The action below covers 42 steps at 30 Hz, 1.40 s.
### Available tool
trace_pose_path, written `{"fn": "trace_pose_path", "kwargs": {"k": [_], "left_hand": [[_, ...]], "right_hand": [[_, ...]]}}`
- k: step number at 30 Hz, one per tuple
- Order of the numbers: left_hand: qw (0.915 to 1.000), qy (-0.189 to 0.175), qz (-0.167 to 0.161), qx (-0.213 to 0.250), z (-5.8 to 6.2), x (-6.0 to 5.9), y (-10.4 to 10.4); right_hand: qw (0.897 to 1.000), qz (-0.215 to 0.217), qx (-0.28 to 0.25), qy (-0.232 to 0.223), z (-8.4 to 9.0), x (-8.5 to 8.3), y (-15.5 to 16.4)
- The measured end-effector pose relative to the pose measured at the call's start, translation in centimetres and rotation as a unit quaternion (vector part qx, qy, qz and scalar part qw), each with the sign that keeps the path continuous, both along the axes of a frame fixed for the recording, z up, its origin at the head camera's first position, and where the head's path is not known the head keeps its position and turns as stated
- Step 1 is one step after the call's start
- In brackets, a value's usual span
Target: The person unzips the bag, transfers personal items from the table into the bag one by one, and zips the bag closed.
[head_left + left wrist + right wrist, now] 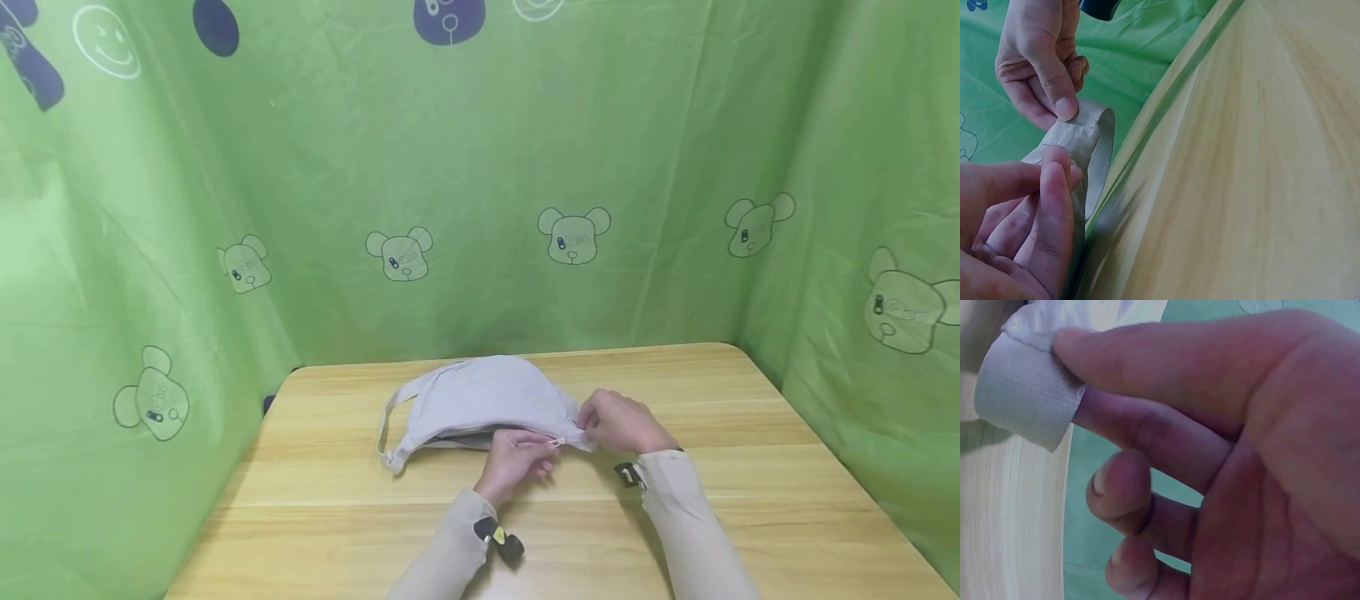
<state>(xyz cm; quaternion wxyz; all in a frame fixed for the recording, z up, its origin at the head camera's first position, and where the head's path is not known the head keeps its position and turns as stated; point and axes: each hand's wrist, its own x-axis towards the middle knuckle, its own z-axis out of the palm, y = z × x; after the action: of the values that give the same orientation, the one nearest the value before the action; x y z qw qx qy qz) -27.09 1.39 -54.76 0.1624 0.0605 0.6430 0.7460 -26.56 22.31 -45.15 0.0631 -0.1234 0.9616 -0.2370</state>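
1. Right now you are pinching the zipper pull (553,443) with your left hand (513,463), fingers (1054,206) clenched on it, while your right hand (618,421) is gripping the end tab (1025,403) of the grey bag (480,400), thumb and forefinger closed on the webbing.
2. The bag is lying flat near the middle of the counter (750,500), toward its far side, strap (387,417) trailing left.
3. If your right-hand pinch is slipping off that short tab, the bag is likely sliding with the pull instead of the zipper moving.
4. Loose fabric bunching by the slider could be jamming the teeth; I cannot tell how tight it sits.
5. You are working with wide bare counter on both sides and toward you; the green curtain (480,208) is hanging just behind the far edge, so room is tightest there.
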Motion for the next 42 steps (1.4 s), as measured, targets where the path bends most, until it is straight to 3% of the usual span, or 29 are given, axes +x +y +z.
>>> {"fn": "trace_pose_path", "kwargs": {"k": [42], "left_hand": [[1.0000, 0.001, -0.004, -0.003, -0.1, -0.4, -1.0]], "right_hand": [[1.000, 0.003, 0.000, -0.001, 0.1, 0.0, 0.1]]}}
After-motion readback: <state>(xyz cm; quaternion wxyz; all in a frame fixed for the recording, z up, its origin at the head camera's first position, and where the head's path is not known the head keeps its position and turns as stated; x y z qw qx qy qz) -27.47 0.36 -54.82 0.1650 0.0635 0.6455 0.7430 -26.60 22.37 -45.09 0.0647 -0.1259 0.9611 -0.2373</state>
